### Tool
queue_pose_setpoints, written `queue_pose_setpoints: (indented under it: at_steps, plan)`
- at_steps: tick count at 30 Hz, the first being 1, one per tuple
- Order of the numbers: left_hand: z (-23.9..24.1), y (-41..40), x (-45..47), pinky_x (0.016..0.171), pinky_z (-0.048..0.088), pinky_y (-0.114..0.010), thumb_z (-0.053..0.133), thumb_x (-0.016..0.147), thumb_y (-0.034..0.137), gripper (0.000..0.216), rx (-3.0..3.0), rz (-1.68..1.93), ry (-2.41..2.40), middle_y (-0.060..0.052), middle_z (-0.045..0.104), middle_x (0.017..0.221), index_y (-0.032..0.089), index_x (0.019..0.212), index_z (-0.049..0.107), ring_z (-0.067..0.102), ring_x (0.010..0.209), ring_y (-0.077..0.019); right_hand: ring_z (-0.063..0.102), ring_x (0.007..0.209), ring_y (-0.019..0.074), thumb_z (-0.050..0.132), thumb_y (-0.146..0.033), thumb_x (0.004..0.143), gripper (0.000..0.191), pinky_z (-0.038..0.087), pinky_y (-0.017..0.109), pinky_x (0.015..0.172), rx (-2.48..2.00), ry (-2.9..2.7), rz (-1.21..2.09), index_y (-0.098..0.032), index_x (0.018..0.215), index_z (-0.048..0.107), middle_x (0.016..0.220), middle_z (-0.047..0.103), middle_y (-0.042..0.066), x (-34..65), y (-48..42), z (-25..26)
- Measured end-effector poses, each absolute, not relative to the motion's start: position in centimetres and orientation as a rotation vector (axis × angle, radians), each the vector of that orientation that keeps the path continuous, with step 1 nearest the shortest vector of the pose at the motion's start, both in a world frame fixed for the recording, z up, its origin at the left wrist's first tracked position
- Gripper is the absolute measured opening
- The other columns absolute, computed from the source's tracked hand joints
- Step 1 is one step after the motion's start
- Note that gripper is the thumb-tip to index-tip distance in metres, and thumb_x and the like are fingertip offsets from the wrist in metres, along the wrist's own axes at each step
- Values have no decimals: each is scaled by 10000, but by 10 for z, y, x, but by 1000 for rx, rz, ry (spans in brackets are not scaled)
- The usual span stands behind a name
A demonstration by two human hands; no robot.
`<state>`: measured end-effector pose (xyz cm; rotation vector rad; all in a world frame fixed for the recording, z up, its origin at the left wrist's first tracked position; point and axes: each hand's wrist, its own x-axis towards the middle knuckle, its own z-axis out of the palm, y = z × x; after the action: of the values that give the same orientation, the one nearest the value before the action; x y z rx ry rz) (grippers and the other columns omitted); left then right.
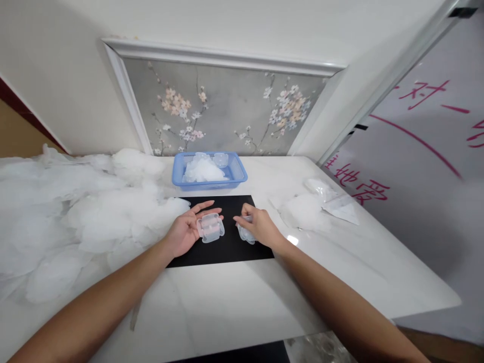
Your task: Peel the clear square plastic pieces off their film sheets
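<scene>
My left hand (185, 230) is turned palm up over the black mat (227, 254), its fingers partly stretched out. It holds a small, clear, frosted plastic piece (210, 228) with rounded tabs on its sides; the fingers show through it. To the right, my right hand (259, 224) is closed, thumb and fingers pinching another frosted plastic piece (246, 233). Part of that piece is hidden behind the fingers, and I cannot tell whether it is one or a few stacked. The two hands are apart.
Behind the mat stands a blue plastic basket (212, 186) with similar clear pieces inside. A large heap of whitish translucent pieces (109, 217) covers the table's left. On the right lie a smaller white pile (308, 212) and a clear plastic bag (342, 209). A framed floral panel (227, 106) is behind.
</scene>
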<state>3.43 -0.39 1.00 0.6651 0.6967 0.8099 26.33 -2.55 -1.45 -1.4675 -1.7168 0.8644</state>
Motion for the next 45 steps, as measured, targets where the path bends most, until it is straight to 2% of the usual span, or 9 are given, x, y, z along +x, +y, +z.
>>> queue_pose_setpoints:
  at_steps: [10, 18, 25, 27, 29, 32, 37, 42, 45]
  plan:
    - [5, -1, 35, 1017, 416, -570, 422, 501, -17, 749, 663, 808, 685, -147, 671, 1206, 124, 1224, 559, 576, 1201, -334, 679, 679, 177, 605, -345, 839, 142, 499, 313, 708, -1415, -1788, 900, -250, 883, 509, 745, 716, -19, 261, -28, -10]
    - [5, 0, 34, 1046, 402, -548, 434, 491, -11, 747, 656, 822, 678, -157, 674, 1191, 108, 1216, 570, 522, 1261, -340, 659, 717, 171, 640, -270, 832, 216, 504, 318, 755, -1395, -1963, 726, -252, 1037, 571, 758, 684, -30, 260, -27, -16]
    - [6, -1, 33, 998, 446, -509, 445, 521, 21, 729, 768, 775, 706, -123, 658, 1211, 156, 1228, 563, 562, 1205, -317, 575, 1162, 237, 608, -322, 859, 187, 515, 368, 899, -989, -2017, 730, -277, 1030, 671, 1275, 589, 68, 249, -34, -13]
    - [12, -2, 34, 1031, 406, -506, 454, 530, 31, 754, 891, 695, 726, -103, 624, 1272, 197, 1260, 551, 532, 1238, -314, 622, 1066, 238, 585, -380, 871, 169, 525, 376, 861, -985, -1921, 861, -250, 923, 680, 1166, 655, 76, 244, -36, -13]
    - [21, -1, 33, 1084, 340, -482, 474, 576, 38, 733, 1105, 658, 802, -71, 572, 1350, 245, 1275, 549, 474, 1298, -295, 658, 778, 198, 569, -455, 870, 249, 538, 337, 684, -1090, -1716, 1059, -219, 868, 646, 921, 707, 69, 242, -37, -13]
    - [31, 6, 22, 1131, 252, -433, 530, 688, 91, 563, 1556, 701, 987, -29, 553, 1368, 280, 1211, 613, 434, 1322, -275, 507, 474, 110, 595, -529, 824, 351, 410, 235, 442, -1210, -1411, 1350, -196, 932, 615, 733, 682, 30, 243, -34, -14]
    - [34, 19, -9, 1010, 344, -418, 682, 672, 207, 273, 2062, 468, 1148, -93, 664, 1113, 249, 940, 715, 511, 1157, -347, 447, 445, 76, 669, -452, 758, 418, 333, 196, 409, -1226, -1330, 1517, -163, 1060, 664, 700, 659, 16, 251, -25, -14]
    - [43, 20, -12, 720, 377, -317, 534, 752, 163, 108, 2391, 172, 1047, -55, 613, 906, 223, 795, 613, 543, 809, -231, 445, 469, 62, 650, -359, 754, 370, 342, 185, 434, -1221, -1277, 1532, -172, 1072, 683, 776, 691, 16, 253, -20, -17]
    - [52, 19, -8, 663, 340, -295, 507, 766, 166, 71, 2447, 93, 1026, -33, 581, 829, 212, 739, 555, 511, 735, -202, 451, 477, 64, 641, -333, 755, 370, 348, 188, 439, -1220, -1256, 1553, -183, 1093, 670, 848, 713, 29, 253, -20, -16]
